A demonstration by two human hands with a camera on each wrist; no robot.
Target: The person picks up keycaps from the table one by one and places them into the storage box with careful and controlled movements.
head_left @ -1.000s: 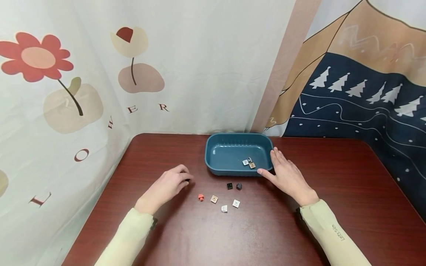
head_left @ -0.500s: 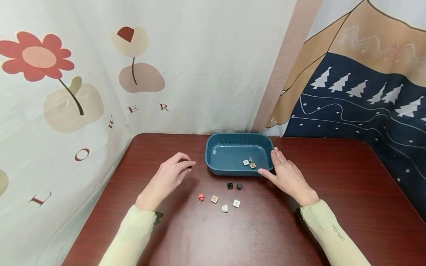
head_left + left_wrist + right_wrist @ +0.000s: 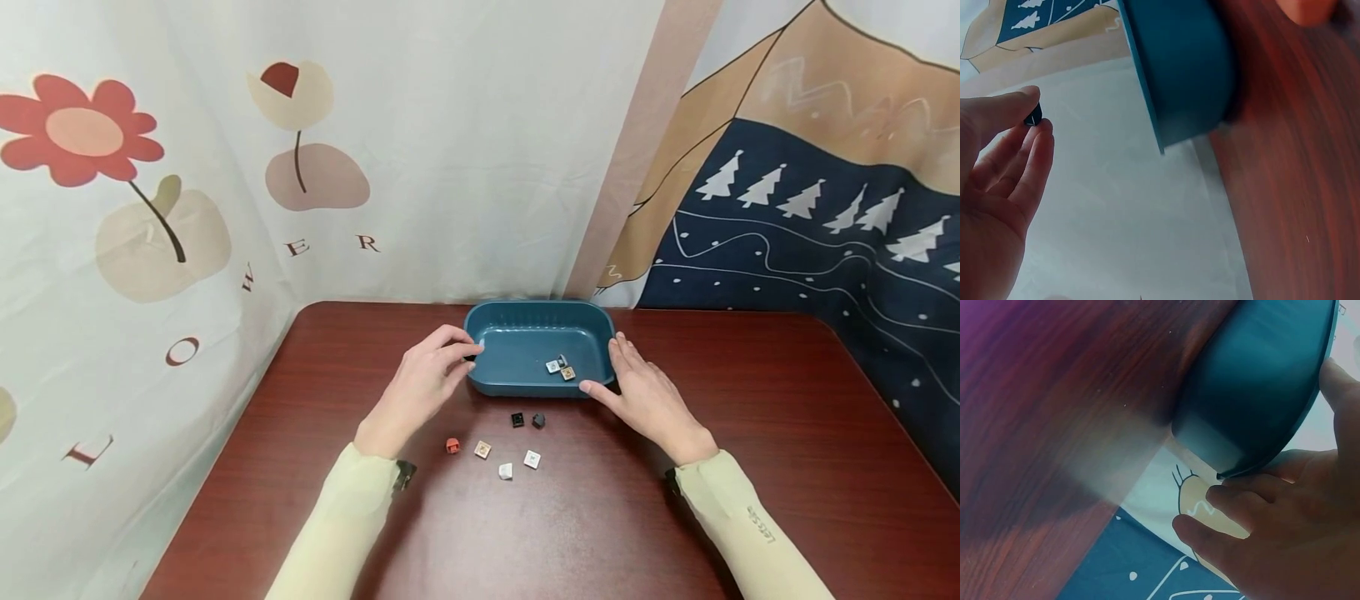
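Between thumb and fingertips my left hand (image 3: 427,371) pinches a small black keycap (image 3: 1034,116), at the left rim of a blue plastic basin (image 3: 510,389). Most of that keycap is covered by the fingers in the head view. My right hand (image 3: 648,404) rests along the basin's right end, fingers extended outside the wall and thumb at the front rim. Inside the basin, toward the right, lie a white keycap (image 3: 552,367), a tan keycap (image 3: 567,373) and a dark one behind them.
In front of the basin on the reddish-brown table (image 3: 600,533) lie two black keycaps, one of them upturned (image 3: 517,420), an orange keycap (image 3: 452,446), a tan-topped keycap (image 3: 482,450) and two white ones (image 3: 532,459). A printed curtain (image 3: 465,167) hangs behind the table.
My left hand has lifted from the table at the left and moved right and away to the basin's left rim, carrying the black keycap. The right hand has stayed put.
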